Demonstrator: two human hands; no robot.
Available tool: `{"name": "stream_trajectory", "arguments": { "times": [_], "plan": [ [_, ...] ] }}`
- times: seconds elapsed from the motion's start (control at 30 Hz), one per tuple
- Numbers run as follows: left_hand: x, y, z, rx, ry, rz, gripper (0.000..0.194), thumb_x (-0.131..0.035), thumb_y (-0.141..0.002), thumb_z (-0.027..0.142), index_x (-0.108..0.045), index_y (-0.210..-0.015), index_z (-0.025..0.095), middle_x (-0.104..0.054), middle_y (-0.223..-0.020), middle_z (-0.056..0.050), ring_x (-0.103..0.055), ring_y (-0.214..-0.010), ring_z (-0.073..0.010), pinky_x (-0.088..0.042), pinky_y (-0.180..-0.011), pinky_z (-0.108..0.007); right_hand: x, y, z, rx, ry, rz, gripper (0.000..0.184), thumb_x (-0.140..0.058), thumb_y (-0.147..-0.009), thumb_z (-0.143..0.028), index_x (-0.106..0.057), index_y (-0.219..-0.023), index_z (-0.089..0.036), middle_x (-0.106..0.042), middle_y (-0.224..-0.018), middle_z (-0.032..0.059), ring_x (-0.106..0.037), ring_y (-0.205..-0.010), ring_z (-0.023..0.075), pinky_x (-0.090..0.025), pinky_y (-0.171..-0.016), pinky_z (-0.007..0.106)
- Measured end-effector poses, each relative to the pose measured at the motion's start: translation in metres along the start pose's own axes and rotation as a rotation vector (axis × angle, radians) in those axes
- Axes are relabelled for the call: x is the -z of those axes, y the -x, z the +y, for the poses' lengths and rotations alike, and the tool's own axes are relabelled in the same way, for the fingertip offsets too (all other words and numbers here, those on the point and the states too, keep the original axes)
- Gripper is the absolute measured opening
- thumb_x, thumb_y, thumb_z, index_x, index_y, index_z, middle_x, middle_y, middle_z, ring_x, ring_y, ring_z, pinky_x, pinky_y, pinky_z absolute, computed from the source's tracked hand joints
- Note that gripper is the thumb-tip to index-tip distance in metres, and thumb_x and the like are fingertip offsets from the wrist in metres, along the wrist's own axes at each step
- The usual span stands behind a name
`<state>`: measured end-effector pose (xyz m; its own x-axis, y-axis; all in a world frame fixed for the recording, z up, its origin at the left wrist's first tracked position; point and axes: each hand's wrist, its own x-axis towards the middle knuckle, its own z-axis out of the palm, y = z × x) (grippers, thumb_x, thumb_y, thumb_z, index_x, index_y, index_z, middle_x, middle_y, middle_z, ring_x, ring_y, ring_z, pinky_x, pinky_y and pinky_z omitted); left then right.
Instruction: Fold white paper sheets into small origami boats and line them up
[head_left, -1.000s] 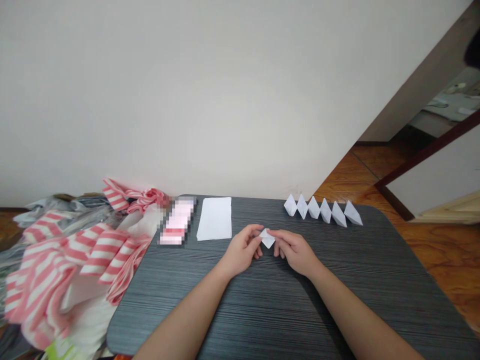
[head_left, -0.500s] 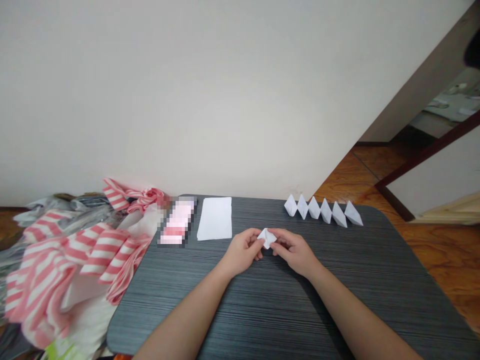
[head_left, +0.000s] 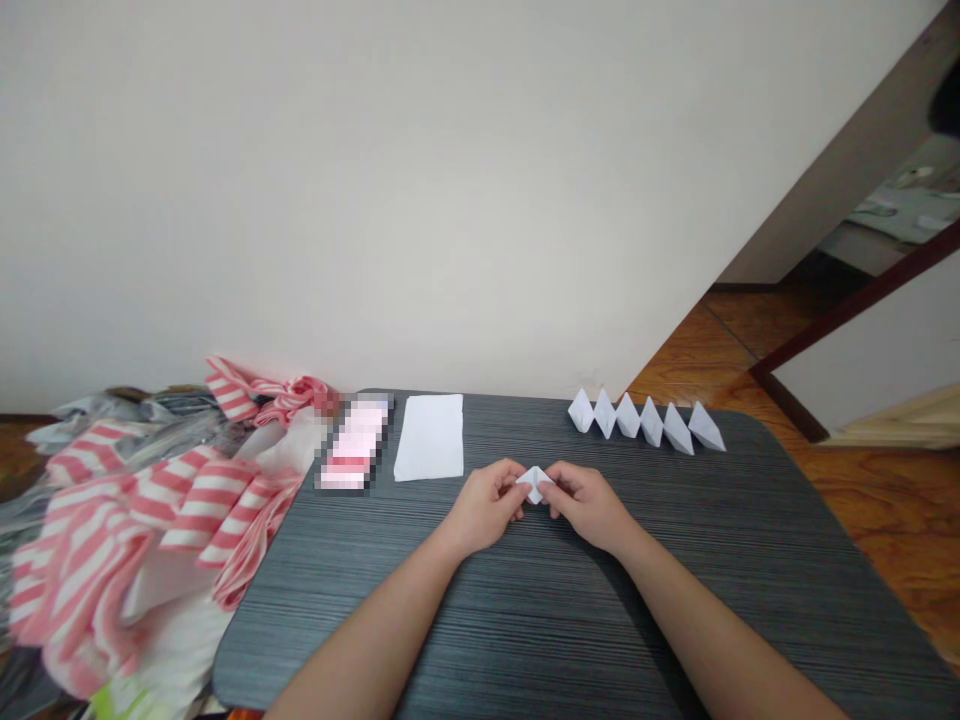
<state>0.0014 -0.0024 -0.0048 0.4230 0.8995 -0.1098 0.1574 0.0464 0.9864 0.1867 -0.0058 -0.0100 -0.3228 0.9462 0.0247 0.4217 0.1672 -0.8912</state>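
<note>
Left hand (head_left: 486, 506) and right hand (head_left: 589, 506), pinched closed, hold a folded paper (head_left: 535, 482). Six paper shapes (head_left: 651, 422) look done; plain sheets (head_left: 430, 437) remain.

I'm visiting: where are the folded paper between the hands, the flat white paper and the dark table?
Folded paper (head_left: 535, 482): head view, on its visible middle.
Flat white paper (head_left: 430, 437): head view, on its middle.
Dark table (head_left: 532, 620): head view, on a bare part of its top.

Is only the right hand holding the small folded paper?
No, the left hand and right hand both hold the folded paper between them.
</note>
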Motion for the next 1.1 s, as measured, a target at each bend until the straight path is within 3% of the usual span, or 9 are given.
{"name": "stream_trajectory", "arguments": {
  "times": [0.43, 0.73, 1.1],
  "plan": [
    [0.002, 0.004, 0.01, -0.019, -0.198, -0.024, 0.031, -0.048, -0.084, 0.041, -0.06, -0.077, 0.013, -0.059, -0.06, 0.0, -0.051, -0.053, -0.01, -0.035, -0.05, -0.02, 0.0, 0.002, -0.005, -0.005, -0.033, -0.026, 0.025, -0.05, -0.086, -0.032, -0.055, -0.067, -0.017, -0.058, -0.055, -0.0011, -0.054, -0.046, 0.011, -0.04, -0.047, 0.022],
    [0.001, 0.005, 0.012, -0.069, -0.296, -0.034, 0.031, -0.048, -0.084, 0.039, -0.065, -0.075, 0.014, -0.058, -0.059, 0.0, -0.046, -0.053, -0.0093, -0.031, -0.051, -0.019, 0.003, -0.001, -0.016, 0.212, 0.045, 0.052, 0.016, -0.053, -0.085, -0.028, -0.065, -0.082, -0.019, -0.064, -0.078, 0.0053, -0.057, -0.07, 0.0165, -0.044, -0.063, 0.028],
    [0.0, 0.005, 0.014, -0.104, -0.34, -0.029, 0.029, -0.048, -0.083, 0.036, -0.066, -0.077, 0.014, -0.057, -0.06, 0.0, -0.044, -0.054, -0.01, -0.03, -0.051, -0.02, 0.004, -0.001, -0.02, 0.238, 0.021, 0.049, 0.021, -0.051, -0.087, -0.027, -0.066, -0.075, -0.019, -0.059, -0.07, 0.0037, -0.055, -0.065, 0.015, -0.042, -0.063, 0.028]
  ]
}}
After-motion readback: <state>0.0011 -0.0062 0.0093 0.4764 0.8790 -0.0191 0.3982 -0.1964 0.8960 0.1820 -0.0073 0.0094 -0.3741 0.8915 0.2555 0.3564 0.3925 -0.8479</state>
